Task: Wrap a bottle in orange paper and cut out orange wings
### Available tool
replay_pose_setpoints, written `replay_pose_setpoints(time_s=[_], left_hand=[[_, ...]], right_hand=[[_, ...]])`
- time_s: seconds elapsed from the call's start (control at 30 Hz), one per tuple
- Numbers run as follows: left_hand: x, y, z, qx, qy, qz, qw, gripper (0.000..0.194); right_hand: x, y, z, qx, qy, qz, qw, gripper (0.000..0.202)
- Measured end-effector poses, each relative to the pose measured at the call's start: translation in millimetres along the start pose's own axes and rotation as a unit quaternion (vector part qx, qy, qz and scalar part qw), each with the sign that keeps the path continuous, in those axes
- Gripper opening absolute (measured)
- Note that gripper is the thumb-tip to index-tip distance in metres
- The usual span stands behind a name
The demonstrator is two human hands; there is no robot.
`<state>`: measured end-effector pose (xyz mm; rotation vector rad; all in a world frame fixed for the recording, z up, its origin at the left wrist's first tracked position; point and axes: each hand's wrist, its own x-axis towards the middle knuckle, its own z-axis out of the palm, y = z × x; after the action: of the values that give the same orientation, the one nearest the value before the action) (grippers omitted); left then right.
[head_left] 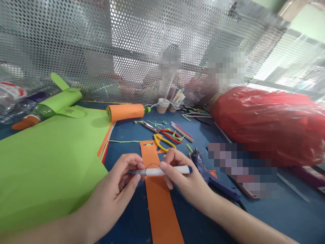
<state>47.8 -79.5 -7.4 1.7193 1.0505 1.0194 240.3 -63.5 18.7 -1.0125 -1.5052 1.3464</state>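
A white marker (154, 171) with a blue end lies level between my two hands, above a long orange paper strip (162, 206). My left hand (128, 173) is closed around the marker's cap end. On the other side, my right hand (177, 169) pinches the barrel between thumb and fingers. A thin dark arc (153, 165) shows on the strip just behind the marker. Beyond my right hand lie scissors with yellow handles (159, 144) and scissors with red handles (170, 135). A dark blue glue gun (215, 179) rests right of my right hand.
Large green paper (50, 152) covers the left side. A bottle wrapped in orange paper (127, 112) and one wrapped in green (61, 100) lie behind it. Cups (162, 106) of sticks and pens stand by the perforated metal screen (88, 51). A red plastic bag (269, 122) sits right.
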Motion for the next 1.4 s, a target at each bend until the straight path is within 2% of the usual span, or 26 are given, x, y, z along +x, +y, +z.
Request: replay_pose_setpoints(time_s=[0.1,0.2,0.37,0.9,1.07,1.17,1.27,1.4], left_hand=[[2.5,-6.5,1.1,-0.051,0.043,-0.006,0.998,0.018],[-0.4,-11.5,2.0,-0.036,0.060,0.004,0.998,0.019],[-6.8,-11.3,3.1,0.023,0.064,0.011,0.998,0.011],[-5.3,-13.5,3.0,0.062,0.073,0.029,0.995,0.012],[-5.2,-14.2,0.9,0.050,0.056,0.032,0.997,0.012],[-6.8,-13.1,0.8,0.000,0.036,0.007,0.999,0.010],[-5.8,-11.1,3.4,-0.073,0.002,-0.054,0.996,0.005],[-0.7,-7.2,5.6,-0.130,-0.047,-0.134,0.981,0.032]], right_hand=[[2.5,1.9,-3.1,0.019,-0.001,-0.002,1.000,0.029],[2.7,1.8,-3.4,0.041,-0.004,-0.004,0.999,0.030],[2.0,3.8,-0.6,0.058,-0.008,-0.003,0.998,0.031],[3.6,15.0,4.0,0.028,-0.014,0.011,0.999,0.032],[2.8,11.2,6.2,0.037,-0.024,0.005,0.999,0.033],[-0.4,3.9,7.0,0.045,-0.017,-0.005,0.999,0.034],[-3.1,-0.4,5.4,0.069,-0.006,-0.010,0.998,0.035],[-2.8,2.8,0.4,0.085,0.005,-0.012,0.996,0.030]])
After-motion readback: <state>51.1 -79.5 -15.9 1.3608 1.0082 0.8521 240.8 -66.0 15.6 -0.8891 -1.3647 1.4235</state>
